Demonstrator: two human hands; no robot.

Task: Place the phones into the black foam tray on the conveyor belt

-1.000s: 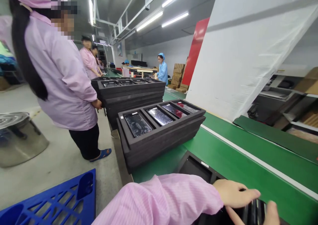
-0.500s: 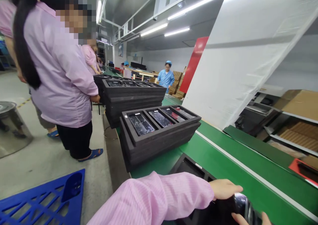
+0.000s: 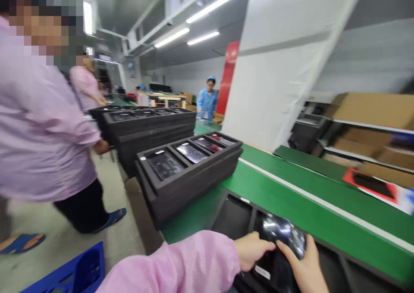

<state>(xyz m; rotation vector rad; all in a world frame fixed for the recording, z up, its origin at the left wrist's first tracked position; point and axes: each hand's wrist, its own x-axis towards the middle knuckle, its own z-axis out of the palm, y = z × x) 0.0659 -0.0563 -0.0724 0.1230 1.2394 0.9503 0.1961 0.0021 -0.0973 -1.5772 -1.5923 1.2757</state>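
Dark grey foam, cut into compartments: head view, lower right, a foam tray (image 3: pixel 231 215) on the green conveyor belt (image 3: pixel 291 204), and over its second compartment from the left a glossy, phone-like panel (image 3: pixel 281 229). Right hand (image 3: pixel 305 265) clamped on the panel, thumb on the near side, fingers along the right edge. Left hand (image 3: pixel 254 250), at the end of a pink sleeve (image 3: pixel 194 263), has its forefinger stretched out to the panel's near edge; whether it presses, or what its other fingers do, cannot tell. White label (image 3: pixel 262 272) just below the hands; its backing unclear. Step in hand, by my reading: two-handed handling of one panel at its compartment; seated or raised, cannot tell. Any move from here would seem to call for a level panel, edges kept off the foam dividers, fingertips light on the glass. Beyond the tray, apart from it, a tray stack (image 3: pixel 194 194) with four such panels in its top layer; behind that, a farther stack (image 3: pixel 155 133). Co-worker's hand (image 3: pixel 101 146) near the farther stack. Blue plastic pallet (image 3: pixel 87 267) on the floor, lower left.
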